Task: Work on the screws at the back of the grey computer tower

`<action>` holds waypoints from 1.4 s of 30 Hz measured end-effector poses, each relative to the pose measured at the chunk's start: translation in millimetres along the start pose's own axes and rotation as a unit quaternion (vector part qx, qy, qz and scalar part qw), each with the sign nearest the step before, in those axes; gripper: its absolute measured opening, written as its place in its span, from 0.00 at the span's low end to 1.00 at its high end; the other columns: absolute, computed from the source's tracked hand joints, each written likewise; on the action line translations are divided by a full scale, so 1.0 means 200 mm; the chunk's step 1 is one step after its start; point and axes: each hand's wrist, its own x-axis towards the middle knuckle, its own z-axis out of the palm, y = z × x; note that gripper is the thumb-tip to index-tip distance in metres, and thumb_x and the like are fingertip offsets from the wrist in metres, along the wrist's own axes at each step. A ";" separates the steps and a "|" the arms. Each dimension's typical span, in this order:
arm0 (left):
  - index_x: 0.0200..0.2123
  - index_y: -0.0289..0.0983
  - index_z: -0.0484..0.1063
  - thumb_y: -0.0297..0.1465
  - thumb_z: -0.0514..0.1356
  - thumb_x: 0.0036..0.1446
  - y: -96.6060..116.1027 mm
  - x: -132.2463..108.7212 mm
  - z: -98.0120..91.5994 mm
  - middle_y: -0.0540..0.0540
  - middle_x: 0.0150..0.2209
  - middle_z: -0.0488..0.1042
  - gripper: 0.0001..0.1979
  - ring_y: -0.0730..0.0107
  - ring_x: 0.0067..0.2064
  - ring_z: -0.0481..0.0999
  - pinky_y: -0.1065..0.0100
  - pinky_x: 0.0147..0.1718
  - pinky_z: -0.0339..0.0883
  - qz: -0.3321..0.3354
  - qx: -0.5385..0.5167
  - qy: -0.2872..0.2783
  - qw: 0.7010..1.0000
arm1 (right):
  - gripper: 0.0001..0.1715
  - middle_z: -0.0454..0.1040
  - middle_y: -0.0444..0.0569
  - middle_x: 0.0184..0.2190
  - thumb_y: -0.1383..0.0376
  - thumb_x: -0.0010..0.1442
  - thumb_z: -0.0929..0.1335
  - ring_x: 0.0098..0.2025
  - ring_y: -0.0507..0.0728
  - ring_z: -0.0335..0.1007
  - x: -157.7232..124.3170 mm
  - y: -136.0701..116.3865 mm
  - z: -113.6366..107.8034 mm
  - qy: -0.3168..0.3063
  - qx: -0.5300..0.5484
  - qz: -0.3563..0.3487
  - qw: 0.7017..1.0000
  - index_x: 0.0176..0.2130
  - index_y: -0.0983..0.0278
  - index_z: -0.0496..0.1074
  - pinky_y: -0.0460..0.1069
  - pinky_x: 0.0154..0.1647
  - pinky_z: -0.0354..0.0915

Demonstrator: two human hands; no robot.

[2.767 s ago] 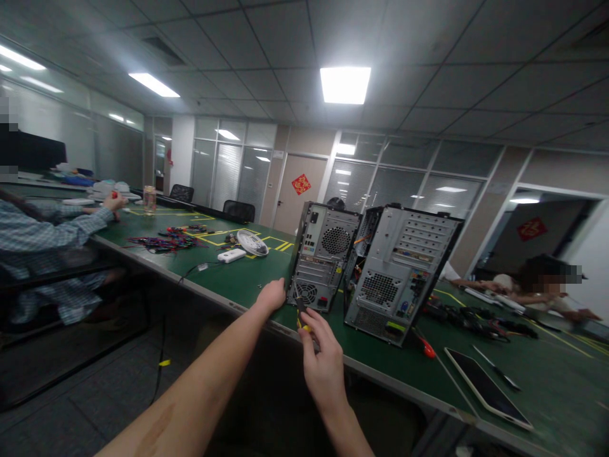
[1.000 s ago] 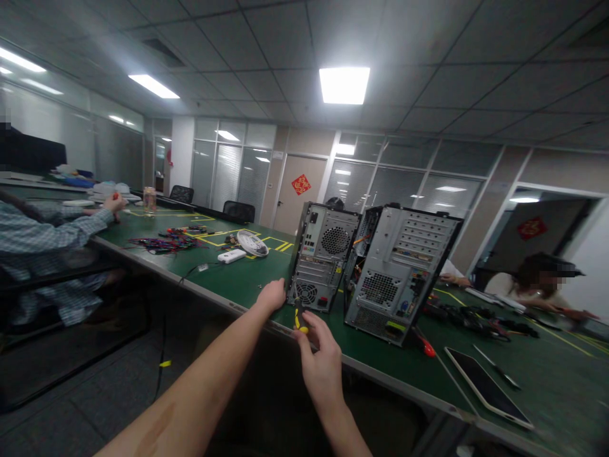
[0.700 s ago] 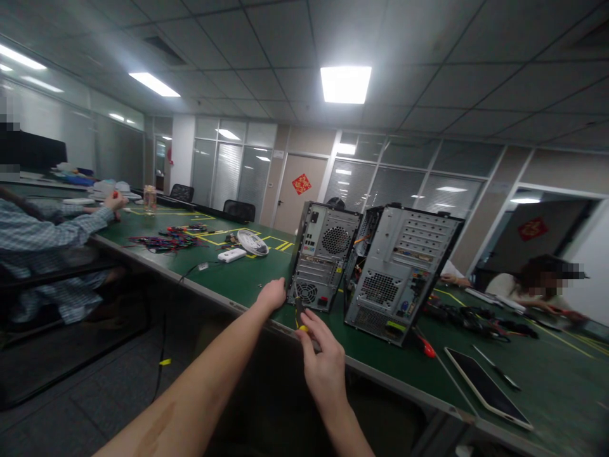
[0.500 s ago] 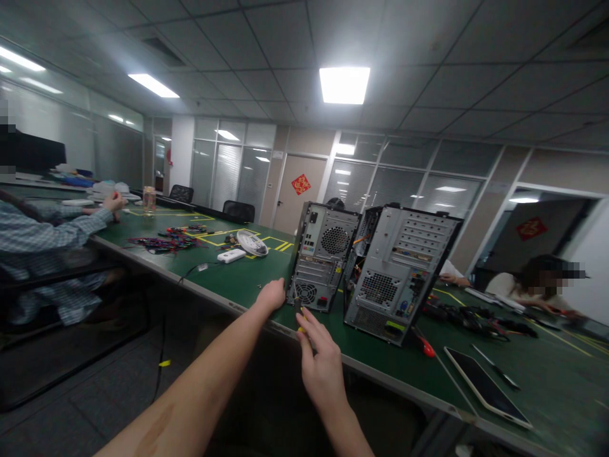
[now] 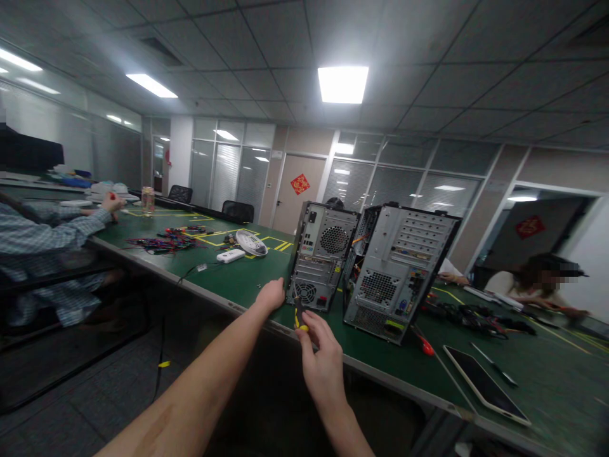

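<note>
A black-and-yellow screwdriver is in my right hand, pinched near the end of its handle by thumb and fingers. Its shaft points up at the lower rear panel of the smaller computer case, beside the power supply fan grille. Whether the tip sits in a screw is too small to tell. My left hand rests against the lower left side of that case, its fingers hidden from view. Just to the right stands a larger computer case, upright, with its rear facing me.
On the green table lie a white oval fan cover, a white power adapter and bundled wires. To the right are black cables, a red-handled tool, a tablet and a pen-like tool. Co-workers sit at both sides.
My right hand has slid slightly down along the screwdriver, so more of its yellow-and-black handle shows. My left hand and both cases stay where they were.
</note>
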 end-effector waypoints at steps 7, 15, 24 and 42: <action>0.49 0.36 0.70 0.27 0.49 0.67 -0.01 0.00 0.01 0.34 0.46 0.79 0.13 0.58 0.48 0.80 0.63 0.47 0.70 0.001 -0.002 0.001 1.000 | 0.16 0.74 0.55 0.56 0.61 0.68 0.66 0.56 0.61 0.73 -0.01 0.02 0.01 -0.003 -0.010 0.006 1.000 0.52 0.61 0.76 0.55 0.55 0.72; 0.49 0.36 0.70 0.26 0.49 0.66 0.00 0.00 -0.01 0.34 0.46 0.79 0.14 0.57 0.48 0.80 0.62 0.46 0.70 -0.004 -0.006 -0.004 1.000 | 0.20 0.75 0.54 0.58 0.63 0.69 0.64 0.60 0.62 0.71 0.02 0.00 -0.04 0.004 -0.055 -0.021 0.998 0.56 0.60 0.77 0.59 0.63 0.67; 0.49 0.35 0.69 0.26 0.49 0.65 -0.01 0.01 0.01 0.35 0.45 0.79 0.13 0.57 0.47 0.81 0.63 0.46 0.70 0.004 -0.002 0.009 1.000 | 0.17 0.76 0.55 0.55 0.63 0.66 0.67 0.57 0.62 0.73 0.01 0.01 -0.03 0.010 -0.035 0.000 0.999 0.52 0.62 0.78 0.58 0.59 0.70; 0.48 0.35 0.70 0.25 0.49 0.65 0.00 0.00 0.00 0.35 0.45 0.79 0.13 0.56 0.47 0.81 0.62 0.45 0.71 0.007 -0.003 0.007 1.000 | 0.20 0.73 0.53 0.60 0.66 0.69 0.63 0.61 0.61 0.70 0.01 0.00 -0.04 -0.020 -0.076 -0.041 0.996 0.57 0.60 0.76 0.58 0.64 0.65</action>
